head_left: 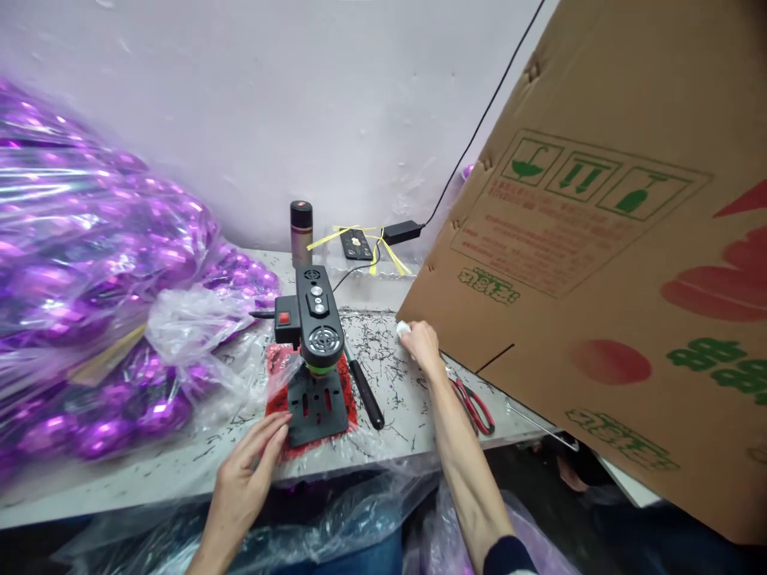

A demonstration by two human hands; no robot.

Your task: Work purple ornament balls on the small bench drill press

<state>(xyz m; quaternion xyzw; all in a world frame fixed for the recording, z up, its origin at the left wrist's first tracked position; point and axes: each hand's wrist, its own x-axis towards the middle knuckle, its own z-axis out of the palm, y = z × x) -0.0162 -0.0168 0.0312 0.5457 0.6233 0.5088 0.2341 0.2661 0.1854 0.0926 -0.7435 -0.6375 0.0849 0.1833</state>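
Observation:
A black desktop machine [322,319] with a red switch and round vents stands on a flat slotted base plate [317,427]. Beside the plate's front left edge is my left hand [248,463]. Its fingers are stretched out, the tips at the edge of the plate and the red sheet [279,359] under it; nothing shows in them. My right hand [421,345] reaches over the table to the machine's right, closed on a small white object [403,328], mostly hidden by the fingers. Between machine and right arm lies a tool with a black handle [367,395].
Bags of shiny purple balls [120,295] fill the left. A large cardboard box [575,279] leans over the right side. Red-handled pliers [476,407] lie by my right forearm. A spray can [301,233] and black power adapter [401,232] sit behind; black scraps [375,343] litter the table.

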